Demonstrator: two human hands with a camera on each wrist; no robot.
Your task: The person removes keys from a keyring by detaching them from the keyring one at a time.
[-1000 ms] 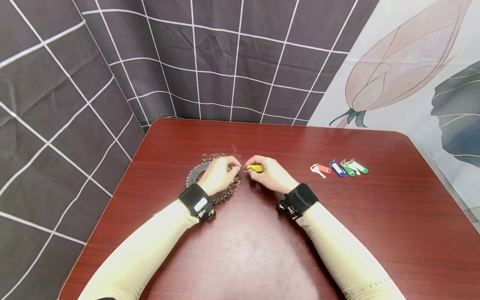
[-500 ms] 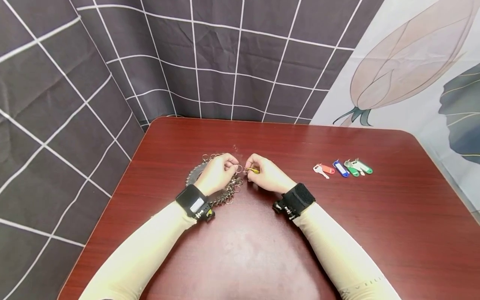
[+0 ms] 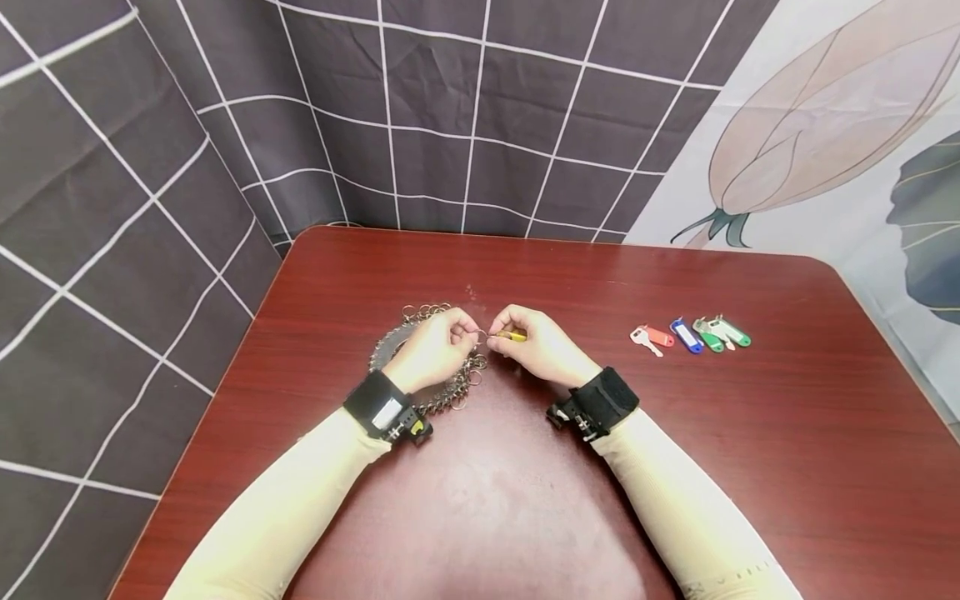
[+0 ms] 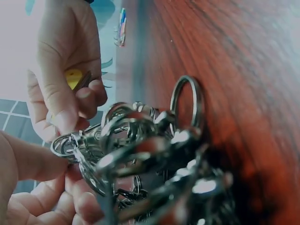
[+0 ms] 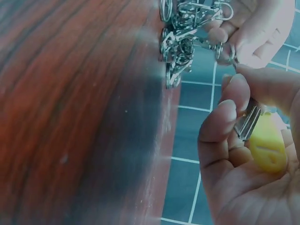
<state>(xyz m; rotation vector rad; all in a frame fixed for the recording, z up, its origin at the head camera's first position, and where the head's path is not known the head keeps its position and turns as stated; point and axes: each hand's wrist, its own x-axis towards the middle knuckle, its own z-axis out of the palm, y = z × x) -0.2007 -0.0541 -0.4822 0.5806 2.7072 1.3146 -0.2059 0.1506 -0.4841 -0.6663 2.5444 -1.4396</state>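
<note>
since a second ago, drawn closer together over the red-brown worktop: yellow key tag now mostly hidden, its key almost at a split ring, so likely mid-threading. right hand with curled fingers pinching tag and key; left hand pinching one ring of the key ring bunch.

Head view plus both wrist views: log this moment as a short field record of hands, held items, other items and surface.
left hand: left hand pinches a ring of the key ring bunch
right hand: right hand grips the yellow key tag with a key
contact: fingertips of both hands meet at one ring
other items: red, blue and green key tags, apart to the right
surface: red-brown table
</note>
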